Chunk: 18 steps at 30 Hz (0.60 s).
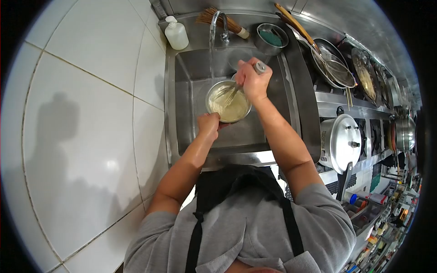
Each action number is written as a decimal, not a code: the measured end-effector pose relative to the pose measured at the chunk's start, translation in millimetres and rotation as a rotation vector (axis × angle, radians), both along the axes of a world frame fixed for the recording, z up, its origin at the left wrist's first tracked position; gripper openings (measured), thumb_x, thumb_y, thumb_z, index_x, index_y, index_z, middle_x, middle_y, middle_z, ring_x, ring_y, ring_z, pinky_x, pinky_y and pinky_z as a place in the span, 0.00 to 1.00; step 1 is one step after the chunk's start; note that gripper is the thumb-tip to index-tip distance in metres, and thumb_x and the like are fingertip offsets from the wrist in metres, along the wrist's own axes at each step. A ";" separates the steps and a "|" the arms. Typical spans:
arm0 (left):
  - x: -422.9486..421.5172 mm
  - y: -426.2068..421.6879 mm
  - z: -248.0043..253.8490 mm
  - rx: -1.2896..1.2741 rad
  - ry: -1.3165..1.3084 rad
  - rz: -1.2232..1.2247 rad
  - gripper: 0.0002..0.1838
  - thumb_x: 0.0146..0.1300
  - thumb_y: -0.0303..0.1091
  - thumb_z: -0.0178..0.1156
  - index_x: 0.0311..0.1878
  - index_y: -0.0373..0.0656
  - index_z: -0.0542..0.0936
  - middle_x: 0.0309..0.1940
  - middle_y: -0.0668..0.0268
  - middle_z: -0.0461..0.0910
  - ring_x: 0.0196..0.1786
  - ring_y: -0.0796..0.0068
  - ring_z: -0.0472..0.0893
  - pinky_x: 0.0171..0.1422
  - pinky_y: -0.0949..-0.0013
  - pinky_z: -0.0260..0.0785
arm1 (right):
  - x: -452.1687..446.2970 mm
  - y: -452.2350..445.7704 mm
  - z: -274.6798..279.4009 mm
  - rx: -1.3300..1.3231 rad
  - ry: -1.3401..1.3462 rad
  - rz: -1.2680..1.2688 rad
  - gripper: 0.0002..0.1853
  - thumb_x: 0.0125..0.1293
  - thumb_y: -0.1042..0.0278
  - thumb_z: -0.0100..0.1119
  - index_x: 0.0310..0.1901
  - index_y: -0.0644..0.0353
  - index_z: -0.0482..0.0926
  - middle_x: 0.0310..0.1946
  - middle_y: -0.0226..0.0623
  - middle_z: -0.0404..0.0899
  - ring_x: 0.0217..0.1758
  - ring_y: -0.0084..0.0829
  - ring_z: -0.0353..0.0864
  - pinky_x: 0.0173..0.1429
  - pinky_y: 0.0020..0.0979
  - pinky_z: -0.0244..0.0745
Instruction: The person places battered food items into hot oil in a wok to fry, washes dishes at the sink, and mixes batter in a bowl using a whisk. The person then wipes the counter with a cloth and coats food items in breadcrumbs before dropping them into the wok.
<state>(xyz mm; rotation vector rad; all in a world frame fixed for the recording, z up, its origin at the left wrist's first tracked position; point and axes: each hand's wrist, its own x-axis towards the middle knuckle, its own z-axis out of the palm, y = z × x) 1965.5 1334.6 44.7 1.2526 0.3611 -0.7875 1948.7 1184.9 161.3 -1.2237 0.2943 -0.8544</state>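
Over the sink, my left hand [209, 124] grips the near rim of a round metal bowl [249, 109]. Pale, creamy liquid [234, 111] covers the bowl's inside. My right hand [255, 82] is closed around the handle of a whisk [232, 94], whose wires reach into the liquid at a slant. The whisk's handle end pokes out above my fist. Water runs from the curved faucet [219, 18] into the sink, just behind and left of the bowl.
The metal sink [184, 136] adjoins a tiled wall [82, 123] on the left. Behind it stand a white pump bottle [176, 34], a straw brush [234, 27] and a metal bowl with a green scouring pad [271, 37]. On the stove to the right sits a pressure cooker [344, 143] near strainers [337, 73].
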 end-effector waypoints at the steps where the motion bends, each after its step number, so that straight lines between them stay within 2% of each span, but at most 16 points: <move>1: 6.8 -1.4 1.0 -0.001 -0.015 -0.001 0.10 0.54 0.15 0.51 0.40 0.21 0.69 0.37 0.44 0.78 0.31 0.48 0.83 0.32 0.55 0.85 | 1.9 2.0 -3.8 0.092 -0.056 0.063 0.17 0.61 0.79 0.58 0.17 0.59 0.65 0.11 0.32 0.69 0.12 0.20 0.65 0.17 0.26 0.59; 4: 31.2 -5.6 -1.5 -0.047 -0.017 0.038 0.11 0.53 0.15 0.51 0.41 0.19 0.70 0.36 0.42 0.78 0.28 0.47 0.83 0.30 0.57 0.84 | 11.3 1.1 -10.7 0.186 -0.083 0.125 0.16 0.62 0.80 0.56 0.18 0.60 0.64 0.11 0.33 0.67 0.12 0.22 0.64 0.18 0.27 0.61; 6: 46.2 -13.2 2.7 -0.036 -0.034 0.063 0.12 0.53 0.15 0.51 0.41 0.18 0.70 0.36 0.41 0.78 0.27 0.47 0.83 0.29 0.58 0.84 | 23.4 -4.6 -10.7 0.174 -0.094 0.137 0.16 0.62 0.80 0.56 0.19 0.60 0.64 0.12 0.33 0.67 0.12 0.23 0.64 0.19 0.28 0.63; 8: 62.0 -21.1 8.5 -0.024 -0.051 0.084 0.12 0.53 0.15 0.50 0.41 0.17 0.70 0.37 0.40 0.78 0.27 0.47 0.83 0.28 0.59 0.83 | 36.0 -8.4 -5.9 0.123 -0.023 0.062 0.18 0.64 0.79 0.52 0.18 0.59 0.60 0.12 0.34 0.62 0.14 0.26 0.61 0.22 0.32 0.63; 11: 89.6 -33.7 4.9 -0.060 -0.070 0.100 0.13 0.52 0.15 0.50 0.42 0.16 0.69 0.37 0.41 0.78 0.29 0.47 0.83 0.29 0.60 0.84 | 56.4 -18.0 -8.3 0.104 -0.058 0.068 0.17 0.64 0.78 0.52 0.18 0.60 0.61 0.12 0.35 0.63 0.14 0.27 0.62 0.23 0.32 0.64; 13: 102.7 -38.4 4.9 -0.105 -0.072 0.085 0.12 0.55 0.16 0.48 0.42 0.18 0.69 0.40 0.42 0.77 0.34 0.51 0.84 0.32 0.62 0.85 | 64.5 -21.6 -8.5 0.110 -0.063 0.074 0.17 0.64 0.78 0.52 0.18 0.60 0.61 0.12 0.35 0.63 0.14 0.27 0.63 0.23 0.32 0.65; 18: 99.1 -36.6 1.4 -0.054 -0.076 0.111 0.12 0.56 0.17 0.48 0.42 0.18 0.70 0.41 0.41 0.76 0.34 0.52 0.84 0.32 0.61 0.85 | 62.7 -32.1 -14.5 0.130 -0.071 0.112 0.18 0.63 0.78 0.52 0.17 0.60 0.61 0.12 0.36 0.64 0.14 0.27 0.63 0.23 0.33 0.65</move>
